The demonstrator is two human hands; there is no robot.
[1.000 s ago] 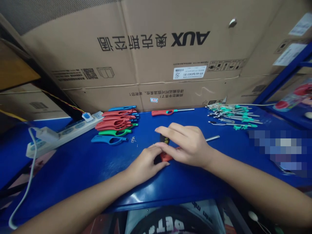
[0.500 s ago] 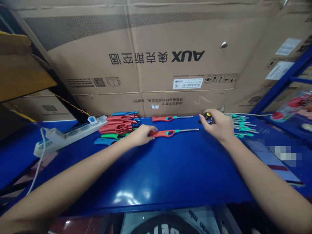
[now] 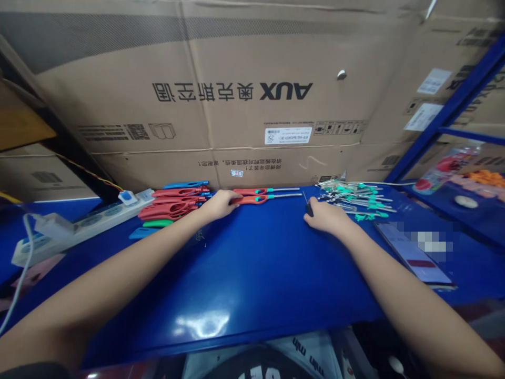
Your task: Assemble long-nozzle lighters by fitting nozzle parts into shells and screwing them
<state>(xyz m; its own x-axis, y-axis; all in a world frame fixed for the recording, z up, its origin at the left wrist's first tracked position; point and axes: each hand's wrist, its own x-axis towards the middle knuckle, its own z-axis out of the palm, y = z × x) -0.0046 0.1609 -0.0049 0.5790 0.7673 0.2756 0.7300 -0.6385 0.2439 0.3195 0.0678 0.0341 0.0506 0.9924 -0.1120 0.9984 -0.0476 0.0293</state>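
Note:
My left hand pinches the handle end of a red stick lighter lying on the blue table. Right behind it, almost touching, lies a second red stick lighter; the metal tubes of both point right. My right hand is closed round a small screwdriver with a dark handle, its thin shaft poking out toward the tube tips. Left of my left hand is a pile of red lighter casings, with blue and green ones among them. Behind my right hand lie several metal tubes with teal parts.
A large cardboard sheet stands along the back. A white power strip with plugs lies at the left, a phone at the right. Beyond the blue rack post is a bottle.
My left hand has pushed the nearer lighter back against the other one. My right hand has come nearer with the screwdriver, its shaft now showing. The view has swung right.

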